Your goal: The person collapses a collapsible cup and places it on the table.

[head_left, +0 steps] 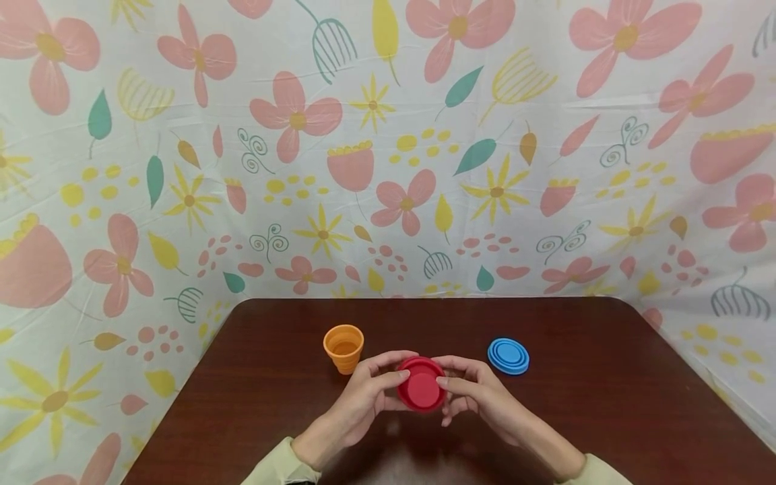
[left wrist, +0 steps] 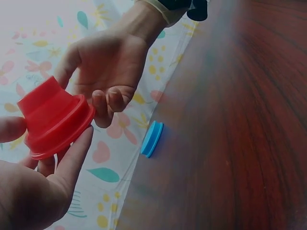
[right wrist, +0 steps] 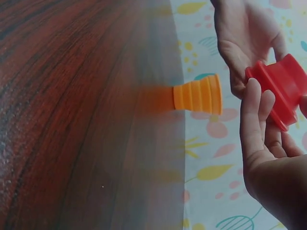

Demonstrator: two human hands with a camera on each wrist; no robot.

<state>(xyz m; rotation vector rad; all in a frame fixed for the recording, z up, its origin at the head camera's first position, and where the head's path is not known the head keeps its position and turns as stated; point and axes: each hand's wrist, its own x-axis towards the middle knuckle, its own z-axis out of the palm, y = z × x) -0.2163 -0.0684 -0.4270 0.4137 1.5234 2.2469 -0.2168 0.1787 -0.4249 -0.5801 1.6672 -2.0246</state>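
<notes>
A red collapsible cup [head_left: 422, 387] is held up between both hands over the near middle of the table. In the left wrist view the red cup [left wrist: 57, 120] looks partly folded, a narrow end above a wide stepped rim. My left hand [head_left: 366, 391] grips its left side, thumb on the face toward me and fingers around the rim. On the opposite side my right hand [head_left: 488, 399] pinches it the same way, its lower fingers loosely bent. Seen from the right wrist, fingertips [right wrist: 253, 88] lie along the rim.
Beyond the left hand an orange collapsible cup [head_left: 344, 349] stands upright, extended. A blue collapsible cup [head_left: 508, 356] lies folded flat to the right, past the right hand. The dark wooden table [head_left: 254, 404] backs onto a flower-patterned cloth [head_left: 400, 162].
</notes>
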